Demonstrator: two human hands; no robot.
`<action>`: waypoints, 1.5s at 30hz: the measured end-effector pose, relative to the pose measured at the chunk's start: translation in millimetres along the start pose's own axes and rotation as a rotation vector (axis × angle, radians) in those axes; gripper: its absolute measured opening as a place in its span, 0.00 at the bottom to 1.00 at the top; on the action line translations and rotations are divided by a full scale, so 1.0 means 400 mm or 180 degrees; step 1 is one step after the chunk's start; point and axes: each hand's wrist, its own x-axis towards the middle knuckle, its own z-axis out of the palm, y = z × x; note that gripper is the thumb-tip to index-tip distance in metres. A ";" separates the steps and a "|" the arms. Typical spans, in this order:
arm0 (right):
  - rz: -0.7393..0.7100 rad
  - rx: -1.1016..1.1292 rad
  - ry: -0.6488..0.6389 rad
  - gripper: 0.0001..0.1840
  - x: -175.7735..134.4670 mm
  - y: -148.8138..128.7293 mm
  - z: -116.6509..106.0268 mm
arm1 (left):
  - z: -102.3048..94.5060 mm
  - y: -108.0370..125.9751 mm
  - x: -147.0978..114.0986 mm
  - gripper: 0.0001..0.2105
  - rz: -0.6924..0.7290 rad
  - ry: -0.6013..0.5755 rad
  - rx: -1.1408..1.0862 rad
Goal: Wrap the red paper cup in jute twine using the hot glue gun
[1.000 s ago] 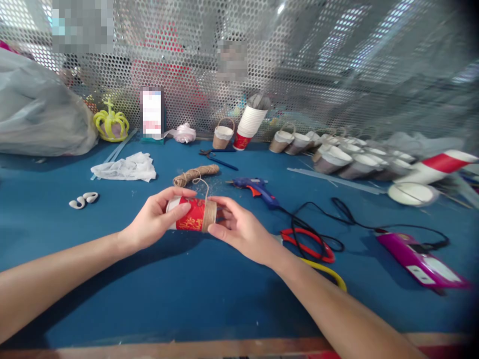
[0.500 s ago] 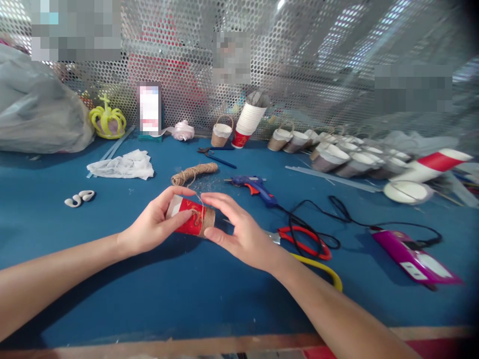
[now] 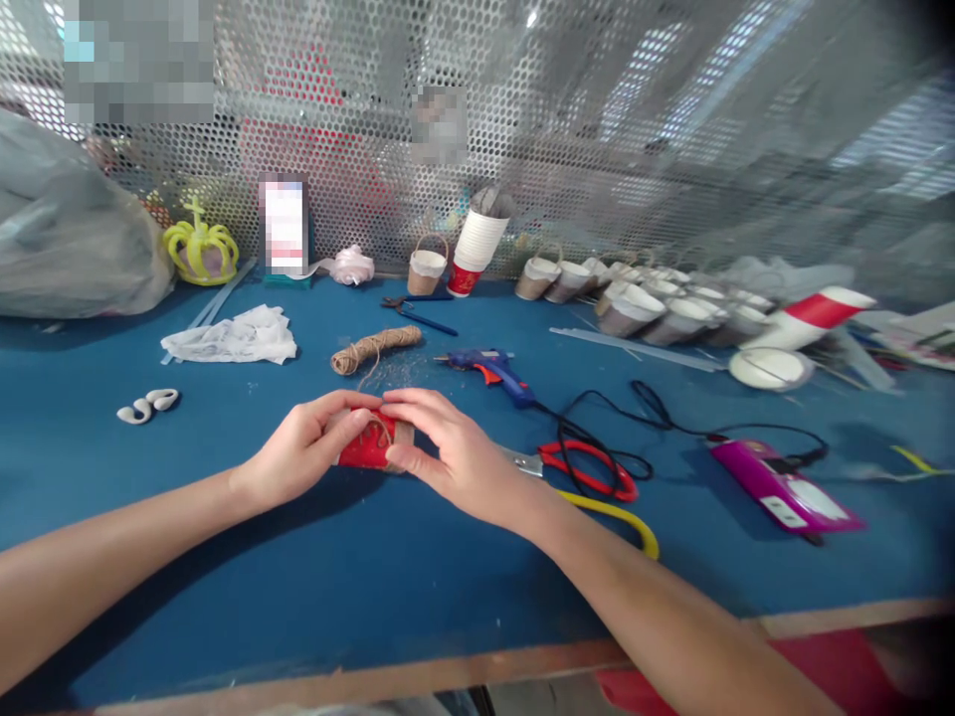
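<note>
A red paper cup [image 3: 359,452] lies on its side between my hands, its right end wrapped in brown twine [image 3: 404,435]. My left hand [image 3: 302,447] is closed round its left end, thumb pressed on the red wall. My right hand [image 3: 455,452] grips the twine-wrapped end between thumb and fingers. A loose strand crosses the red wall, and another runs up to the twine skein [image 3: 376,348] behind the cup. Just beyond my right hand is a blue hot glue gun [image 3: 488,368]. Scissors with red and yellow handles [image 3: 589,469] lie partly under my right forearm.
Pliers [image 3: 419,310] and a stack of paper cups [image 3: 477,244] stand or lie at the back. Several twine-wrapped cup baskets [image 3: 631,310] fill the back right. A black cord joins a purple power strip [image 3: 787,487]. White cloth [image 3: 235,336] and earbuds [image 3: 149,405] lie left.
The cup has turned between my hands, and its white part is now mostly covered by my left hand. My right fingers have come closer to my left. The view has shifted slightly.
</note>
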 end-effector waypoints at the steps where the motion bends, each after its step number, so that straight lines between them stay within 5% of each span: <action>1: 0.0120 -0.0095 0.0054 0.20 0.005 0.009 -0.010 | 0.000 -0.002 0.000 0.18 -0.0062 0.0047 -0.0007; 6: 0.1761 -0.1086 0.0246 0.17 0.040 0.127 -0.100 | -0.002 -0.004 0.000 0.18 -0.0056 0.0109 0.0176; 11: 0.2576 -0.1240 -0.0037 0.14 0.048 0.263 -0.156 | -0.007 0.001 0.000 0.16 0.0020 0.0236 0.0490; 16: 0.2957 -0.0894 -0.0044 0.13 0.044 0.290 -0.143 | -0.008 0.006 0.002 0.15 0.0084 0.0283 0.0526; 22: 0.2720 0.0135 0.0505 0.11 0.034 0.190 -0.155 | -0.012 0.004 0.006 0.13 0.0081 0.0360 0.0615; 27: 0.2177 0.1663 0.0239 0.08 0.024 0.067 -0.154 | -0.012 0.004 0.006 0.12 0.0144 0.0420 0.0634; 33: 0.1784 0.1617 0.0031 0.10 -0.001 -0.004 -0.115 | -0.017 0.006 0.014 0.10 0.0128 0.0564 0.0719; 45: 0.1382 0.0491 -0.0398 0.16 -0.045 -0.017 -0.108 | -0.020 -0.005 0.023 0.10 0.0131 0.0628 0.0786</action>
